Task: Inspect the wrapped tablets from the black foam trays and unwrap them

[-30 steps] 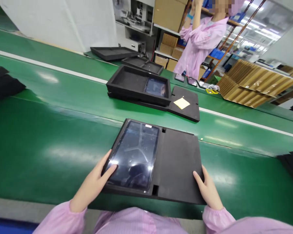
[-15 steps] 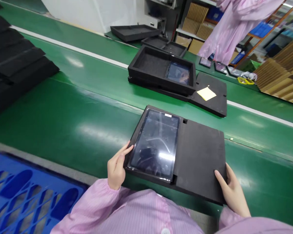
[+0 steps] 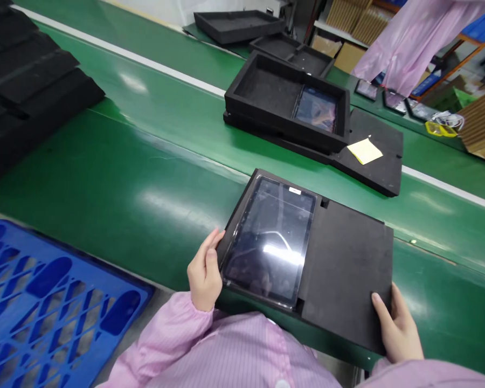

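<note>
A black foam tray [image 3: 347, 264] lies low in front of me on the green bench, its left part holding a tablet [image 3: 270, 242]. The tablet is wrapped in clear film and has a small white label near its upper edge. My left hand [image 3: 205, 272] grips the tray's left side, fingers along the edge. At the right edge, my right hand [image 3: 400, 323] holds the foam with the thumb on top and the other fingers at the side, partly hidden. Beyond it, a deeper black foam box [image 3: 262, 89] contains another tablet [image 3: 317, 109] and sits on further foam.
A yellow sticky note [image 3: 365, 151] lies on foam behind the tray. Stacked black foam [image 3: 36, 81] fills the left, above a blue plastic pallet [image 3: 48, 280]. Across the bench stand a person in pink [image 3: 412, 48], several devices and a yellow object [image 3: 440, 129].
My view has shifted, so the bench items appear farther right and the far ones higher. The tray stays between both hands; my left fingers have moved slightly along its edge.
</note>
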Motion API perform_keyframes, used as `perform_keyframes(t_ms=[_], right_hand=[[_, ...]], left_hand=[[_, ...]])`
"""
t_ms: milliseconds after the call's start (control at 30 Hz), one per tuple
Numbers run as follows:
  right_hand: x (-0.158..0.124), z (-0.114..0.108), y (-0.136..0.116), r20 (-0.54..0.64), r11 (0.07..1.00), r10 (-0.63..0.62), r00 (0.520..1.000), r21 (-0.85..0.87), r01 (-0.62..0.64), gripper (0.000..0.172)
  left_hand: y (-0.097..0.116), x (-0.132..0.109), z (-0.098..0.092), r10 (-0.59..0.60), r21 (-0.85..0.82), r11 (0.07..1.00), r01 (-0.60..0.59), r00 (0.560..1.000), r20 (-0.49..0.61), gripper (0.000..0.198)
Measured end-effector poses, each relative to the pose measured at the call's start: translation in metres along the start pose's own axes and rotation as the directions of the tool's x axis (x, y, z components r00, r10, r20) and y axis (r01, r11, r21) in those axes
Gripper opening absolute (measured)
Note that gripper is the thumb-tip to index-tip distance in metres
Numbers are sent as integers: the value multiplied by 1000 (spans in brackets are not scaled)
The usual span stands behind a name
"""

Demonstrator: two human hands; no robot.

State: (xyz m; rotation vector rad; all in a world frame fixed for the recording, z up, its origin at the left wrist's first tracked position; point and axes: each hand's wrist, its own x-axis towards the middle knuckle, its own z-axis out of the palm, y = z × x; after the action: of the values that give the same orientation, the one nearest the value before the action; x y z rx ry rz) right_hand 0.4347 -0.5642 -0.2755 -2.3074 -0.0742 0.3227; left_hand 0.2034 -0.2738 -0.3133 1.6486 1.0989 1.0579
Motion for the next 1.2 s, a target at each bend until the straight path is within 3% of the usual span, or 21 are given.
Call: perform_keyframes(t_ms=[133, 267, 567, 700, 767, 833, 900, 967, 1000, 1100, 1200], right_hand=[[1, 4, -23, -3, 991, 69, 998, 116, -69, 97], [7, 7, -38, 14, 989, 56, 998, 136, -57, 87], [12, 5, -29, 23, 994, 22, 999, 105, -25, 92], [11, 8, -27, -3, 999, -43, 999, 31, 43, 98], [10, 11, -27, -25, 997, -78, 997, -9, 78, 103], [9, 13, -27, -54, 996, -84, 995, -32, 82, 109], [6, 16, -30, -92, 995, -94, 991, -24, 92, 109], [1, 18, -37, -127, 986, -167, 978, -25, 165, 98], [-3, 20, -43, -140, 975, -224, 965, -37, 221, 90], [-15, 27, -63, -136, 915, -402, 905, -94, 392, 66], [-25, 36, -81, -101, 865, -501, 859, -85, 495, 50]], left_hand=[[1, 7, 11, -15, -25, 1000, 14, 1000, -23, 51], [1, 12, 15, -29, -22, 999, 28, 999, -32, 49], [6, 7, 18, 11, 14, 1000, -10, 996, -84, 40], [7, 9, 11, 25, 126, 992, -24, 1000, -1, 35], [6, 15, 1, 120, 155, 978, -138, 986, 118, 36], [7, 23, -12, 281, 191, 916, -353, 904, 321, 40], [9, 34, -25, 380, 182, 809, -558, 735, 562, 42], [14, 45, -34, 367, 147, 745, -650, 584, 723, 34], [17, 51, -36, 344, 136, 738, -661, 541, 767, 30], [28, 64, -35, 330, 85, 757, -648, 492, 805, 32], [41, 71, -27, 445, -58, 762, -645, 456, 771, 38]])
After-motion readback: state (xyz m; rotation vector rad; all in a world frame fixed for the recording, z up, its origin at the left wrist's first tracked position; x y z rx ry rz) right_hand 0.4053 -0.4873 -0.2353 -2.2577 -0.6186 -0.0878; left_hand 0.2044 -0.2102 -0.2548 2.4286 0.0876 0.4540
